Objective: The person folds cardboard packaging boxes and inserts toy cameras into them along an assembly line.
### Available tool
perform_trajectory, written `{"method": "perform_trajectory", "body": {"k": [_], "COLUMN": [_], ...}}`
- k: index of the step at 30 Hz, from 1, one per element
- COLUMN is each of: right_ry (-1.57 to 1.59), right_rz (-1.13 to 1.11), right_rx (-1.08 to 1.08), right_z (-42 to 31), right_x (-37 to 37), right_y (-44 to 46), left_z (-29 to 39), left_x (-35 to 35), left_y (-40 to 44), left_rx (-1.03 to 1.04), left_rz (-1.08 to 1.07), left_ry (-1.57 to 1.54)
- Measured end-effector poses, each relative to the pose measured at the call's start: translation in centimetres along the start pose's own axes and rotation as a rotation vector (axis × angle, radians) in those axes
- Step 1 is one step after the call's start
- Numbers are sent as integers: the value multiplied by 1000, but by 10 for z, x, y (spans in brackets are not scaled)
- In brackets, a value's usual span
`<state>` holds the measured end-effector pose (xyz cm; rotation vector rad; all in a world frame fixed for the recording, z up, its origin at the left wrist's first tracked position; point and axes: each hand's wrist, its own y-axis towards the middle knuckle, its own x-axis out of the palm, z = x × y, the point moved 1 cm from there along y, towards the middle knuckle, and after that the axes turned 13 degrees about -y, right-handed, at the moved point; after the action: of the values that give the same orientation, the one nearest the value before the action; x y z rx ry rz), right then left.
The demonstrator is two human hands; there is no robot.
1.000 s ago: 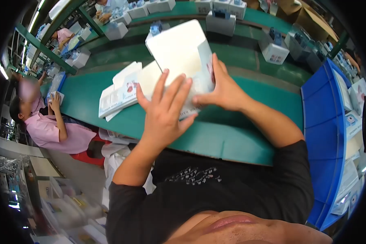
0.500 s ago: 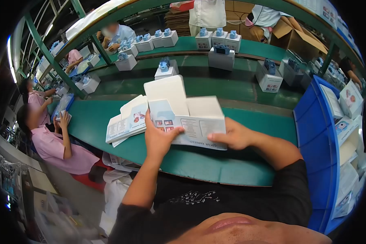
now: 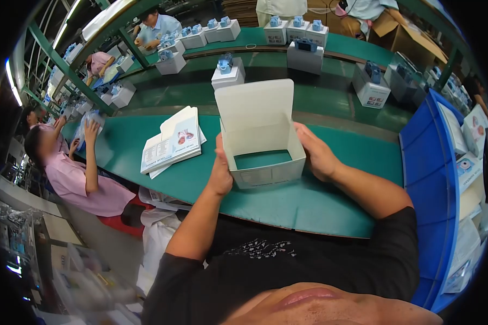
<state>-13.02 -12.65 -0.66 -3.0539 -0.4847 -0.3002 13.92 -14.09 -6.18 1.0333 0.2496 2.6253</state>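
Between my hands is a white carton (image 3: 269, 176), opened out into a square tube, with its large flap standing up at the back. Green tabletop shows through its open bottom. My left hand (image 3: 220, 169) presses on the carton's left side, and my right hand (image 3: 315, 153) holds its right side. To the left of my left hand, a stack of flat printed cartons (image 3: 171, 142) lies on the green table (image 3: 331, 203).
A blue bin (image 3: 429, 179) of printed boxes stands at the right. Beyond the table, white boxes (image 3: 228, 77) topped with blue cameras sit on a green line. A co-worker in pink (image 3: 84, 184) sits at the left; others work farther back.
The flat carton has been turned and squared open into a tube. My hands have moved from its printed face to its two sides. The co-worker's hands at the left have risen.
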Motion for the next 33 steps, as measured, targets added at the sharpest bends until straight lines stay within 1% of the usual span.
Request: {"method": "perform_trajectory", "body": {"k": [4, 5, 9, 10, 14, 15, 19, 20, 24, 30, 32, 33], "right_ry": [-140, -132, -541, -552, -726, -732, -1014, -1018, -1459, -1392, -1376, -1373], "right_rz": [-40, -37, -208, -208, -115, -114, -388, -388, -329, -283, -326, -346], "right_rx": [-34, -23, 6, -3, -540, -550, -823, -835, -865, -934, -919, -910], "right_z": [15, 18, 13, 10, 7, 4, -14, -19, -31, -9, -7, -8], "right_x": [-6, -8, -25, -25, -19, -19, -21, -18, -5, -5, -5, -6], "right_y": [4, 6, 18, 23, 32, 32, 26, 25, 12, 20, 27, 29], "left_z": [13, 14, 17, 16, 11, 16, 46, 52, 63, 66, 73, 77], "left_x": [16, 19, 26, 25, 15, 15, 15, 18, 37, 33, 29, 28], "left_y": [0, -2, 3, 8, 16, 18, 16, 14, 6, 9, 14, 17], "left_rx": [-195, -208, -265, -251, 129, 139, 241, 251, 359, 358, 384, 323], "left_rz": [-13, -6, 62, 56, -65, -70, -535, -537, -558, -618, -660, -675], "left_ry": [216, 216, 441, 439, 630, 630, 1002, 1009, 1455, 1478, 1490, 1504]}}
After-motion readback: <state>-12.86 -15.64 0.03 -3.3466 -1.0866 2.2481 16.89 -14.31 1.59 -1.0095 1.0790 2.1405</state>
